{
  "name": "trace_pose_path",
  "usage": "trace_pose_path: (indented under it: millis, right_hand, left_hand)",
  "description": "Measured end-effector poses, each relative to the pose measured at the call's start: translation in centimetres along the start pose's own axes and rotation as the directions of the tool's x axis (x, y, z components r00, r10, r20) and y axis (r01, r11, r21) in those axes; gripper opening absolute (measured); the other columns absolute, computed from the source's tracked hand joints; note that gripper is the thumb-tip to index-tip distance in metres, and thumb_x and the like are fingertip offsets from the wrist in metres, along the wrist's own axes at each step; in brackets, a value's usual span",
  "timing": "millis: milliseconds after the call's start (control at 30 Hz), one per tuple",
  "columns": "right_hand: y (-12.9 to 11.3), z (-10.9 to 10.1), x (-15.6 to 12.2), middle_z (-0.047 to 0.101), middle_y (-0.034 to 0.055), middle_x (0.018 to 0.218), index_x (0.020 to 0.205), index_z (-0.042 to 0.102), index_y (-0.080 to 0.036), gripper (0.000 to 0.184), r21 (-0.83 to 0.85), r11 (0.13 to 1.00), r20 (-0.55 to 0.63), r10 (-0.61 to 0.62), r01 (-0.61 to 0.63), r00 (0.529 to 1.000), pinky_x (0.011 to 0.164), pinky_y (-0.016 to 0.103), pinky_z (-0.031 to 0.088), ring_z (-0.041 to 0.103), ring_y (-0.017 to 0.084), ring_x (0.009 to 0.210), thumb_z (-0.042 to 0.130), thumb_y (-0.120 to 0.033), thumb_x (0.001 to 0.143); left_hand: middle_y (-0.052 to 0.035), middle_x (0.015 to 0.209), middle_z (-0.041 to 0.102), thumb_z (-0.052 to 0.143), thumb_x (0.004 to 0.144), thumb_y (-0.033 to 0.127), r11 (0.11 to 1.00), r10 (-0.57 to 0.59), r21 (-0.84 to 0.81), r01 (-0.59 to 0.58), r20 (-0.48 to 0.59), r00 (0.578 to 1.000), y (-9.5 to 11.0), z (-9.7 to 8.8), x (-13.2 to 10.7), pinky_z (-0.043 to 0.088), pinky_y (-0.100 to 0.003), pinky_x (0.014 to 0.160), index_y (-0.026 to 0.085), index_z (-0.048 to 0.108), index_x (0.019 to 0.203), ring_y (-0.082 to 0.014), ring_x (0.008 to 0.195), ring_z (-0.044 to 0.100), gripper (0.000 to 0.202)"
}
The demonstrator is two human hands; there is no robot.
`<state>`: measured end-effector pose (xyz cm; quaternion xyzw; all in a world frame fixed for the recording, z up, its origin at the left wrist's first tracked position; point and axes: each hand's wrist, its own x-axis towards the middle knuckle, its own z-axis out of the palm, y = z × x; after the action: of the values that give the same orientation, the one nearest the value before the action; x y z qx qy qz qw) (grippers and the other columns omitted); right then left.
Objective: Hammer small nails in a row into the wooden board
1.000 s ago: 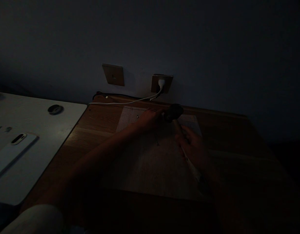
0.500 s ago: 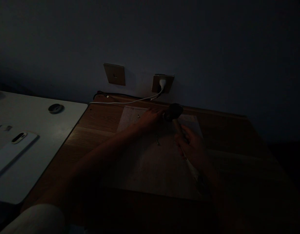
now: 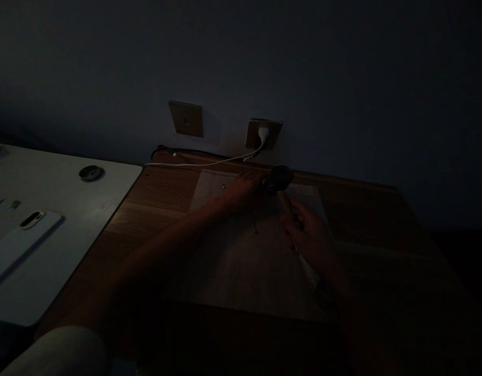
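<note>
In dim light, my right hand (image 3: 307, 232) is wrapped round the wooden handle of a hammer (image 3: 279, 179), its dark head raised toward the far side of a pale board (image 3: 244, 277). Just left of the hammer head, my left hand (image 3: 243, 189) rests on the far part of the board with its fingers drawn together. Its fingertips end beside the head, and whatever they pinch is hidden in shadow. One nail (image 3: 254, 226) lies or leans on the middle of the board. A second small nail (image 3: 224, 186) shows to the left of my left hand.
Beneath the board is a wooden table (image 3: 381, 250) against the wall. A white cable (image 3: 209, 164) runs along its back edge to a wall socket (image 3: 263, 134). On a white table (image 3: 80, 224) at left are a phone (image 3: 23, 240) and a round dark object (image 3: 91, 173).
The view has shifted very slightly. Both hands and the hammer stay almost in the same place, with the hammer head still close to my left fingertips.
</note>
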<state>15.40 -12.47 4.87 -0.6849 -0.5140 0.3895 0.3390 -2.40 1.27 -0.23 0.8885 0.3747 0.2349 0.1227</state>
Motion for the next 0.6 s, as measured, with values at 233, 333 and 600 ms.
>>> trace_pose_path:
  millis: [233,333,600]
  right_hand:
    - [0.27,0.2,0.11,0.06,-0.0035,0.071,0.149,0.056,-0.016,0.075,0.002,1.0,0.01,-0.001,0.001,1.0,0.034,0.025,0.04,0.049,0.011,0.04,0.064,-0.053,0.085]
    - [0.51,0.25,0.17,0.06,-0.0034,0.071,0.149,0.056,-0.015,0.073,0.009,1.0,0.027,0.006,-0.007,1.0,0.034,0.025,0.039,0.049,0.011,0.041,0.064,-0.051,0.086]
    - [-0.01,0.11,0.02,0.06,-0.0034,0.07,0.147,0.058,-0.015,0.069,-0.025,0.999,0.027,0.038,-0.038,0.999,0.034,0.026,0.04,0.049,0.012,0.041,0.06,-0.048,0.087]
  left_hand:
    - [-0.0123,0.123,0.078,0.063,0.092,0.014,0.997,-0.051,-0.062,0.05,-0.006,0.999,0.13,-0.1,-0.01,0.056,-0.036,0.098,0.018,0.051,0.151,-0.0263,0.112,0.075,0.06]
    - [-0.0112,0.118,0.08,0.065,0.093,0.016,0.994,-0.075,-0.082,0.075,0.007,0.997,0.32,-0.2,-0.07,0.058,-0.034,0.092,0.018,0.048,0.155,-0.0259,0.106,0.077,0.064]
    - [-0.0168,0.137,0.072,0.071,0.092,0.022,0.996,-0.056,-0.064,0.054,-0.031,0.998,0.3,-0.03,0.17,0.052,-0.042,0.11,0.014,0.055,0.148,-0.0305,0.128,0.068,0.059]
